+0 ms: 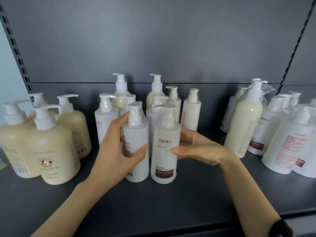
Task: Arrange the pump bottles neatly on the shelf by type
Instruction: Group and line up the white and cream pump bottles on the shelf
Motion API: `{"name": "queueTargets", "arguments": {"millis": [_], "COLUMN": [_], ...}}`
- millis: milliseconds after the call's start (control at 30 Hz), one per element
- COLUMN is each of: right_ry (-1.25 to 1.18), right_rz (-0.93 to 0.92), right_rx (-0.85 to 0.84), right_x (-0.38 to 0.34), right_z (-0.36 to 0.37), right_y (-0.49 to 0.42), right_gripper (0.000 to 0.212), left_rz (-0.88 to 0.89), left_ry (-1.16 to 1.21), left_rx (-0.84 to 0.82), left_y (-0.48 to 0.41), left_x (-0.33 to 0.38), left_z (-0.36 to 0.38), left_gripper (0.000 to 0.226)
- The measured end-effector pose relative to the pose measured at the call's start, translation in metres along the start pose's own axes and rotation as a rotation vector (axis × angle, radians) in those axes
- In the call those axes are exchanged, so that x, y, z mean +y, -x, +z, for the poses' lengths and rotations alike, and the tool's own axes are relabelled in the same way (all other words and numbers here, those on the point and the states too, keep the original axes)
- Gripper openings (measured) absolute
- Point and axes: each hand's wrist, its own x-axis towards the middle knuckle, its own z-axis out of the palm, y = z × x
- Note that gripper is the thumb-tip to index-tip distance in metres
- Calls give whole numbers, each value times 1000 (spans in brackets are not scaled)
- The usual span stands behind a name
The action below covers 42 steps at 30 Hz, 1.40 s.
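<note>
Everything's lit softly, a bit dim, with only faint shadows cast behind the pump bottles [164, 151]. The slotted uprights [12, 40] are bowed by wide-angle distortion, and detail is smeared toward the edges.

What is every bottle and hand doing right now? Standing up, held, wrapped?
Left-hand grip, holds the white plastic-wrapped pump bottle.
Right-hand grip, holds the white pump bottle with dark red label.
Both held bottles, upright.
Squat cream pump bottles, upright, unheld.
Tall cream pump bottle, upright, unheld.
Grey metal shelf, carrying all the bottles.
</note>
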Motion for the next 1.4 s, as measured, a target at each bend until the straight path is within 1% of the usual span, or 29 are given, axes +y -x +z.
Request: {"name": "queueTargets", "arguments": {"millis": [67, 133, 300, 367, 433, 500, 600, 767, 833, 933, 1033, 1100, 1200, 1333, 1400], "right_ry": [48, 90, 143, 159, 191, 212, 231, 267, 261, 234, 166, 127, 205, 470, 557], "right_rz": [-32, -58, -156, -219, -271, -302, -325, -329, -327, -358, -403, -409, -396, -266, -204], "right_rx": [84, 173, 420, 497, 505, 501, 538, 581, 577, 605, 724, 837, 964, 1086, 1136], "right_x": [2, 3, 8, 13, 19, 23, 24, 27, 26, 23, 19, 20, 23, 28, 32], "right_z": [11, 23, 60, 75, 86, 92, 96, 98, 98, 96, 89, 79, 52, 9, -6], "right_y": [5, 10, 17, 18, 19, 18, 15, 12, 13, 16, 17, 14, 5, -11, -19], "right_gripper": [57, 52, 50, 62, 76, 84, 86, 82, 78, 60, 37, 30, 36, 59, 71], "left_rz": [-9, -29, 1, 5, -22, -89, -120, -140, -136, -137, -154, -165, -165, -158, -161], "left_ry": [-8, -18, -69, -64, -47, -42, -39, -26, -25, -11, 2, 6, 5, -1, 3], "left_rx": [17, 33, 84, 76, 69, 52, 31, -4, -14, -15, -14, -18, -29, -30, -27], "left_y": [4, 8, 15, 18, 24, 32, 41, 44, 44, 44, 45, 45, 44, 41, 40], "left_x": [0, 2, 3, 2, 1, -2, -4, -6, -7, -8, -8, -8, -7, -8, -8], "left_z": [-5, -9, -20, -21, -22, -22, -22, -22, -22, -22, -23, -24, -24, -25, -26], "left_gripper": [80, 79, 78, 77, 77, 83, 94, 93, 91, 90, 89, 89, 89, 88, 89]}}
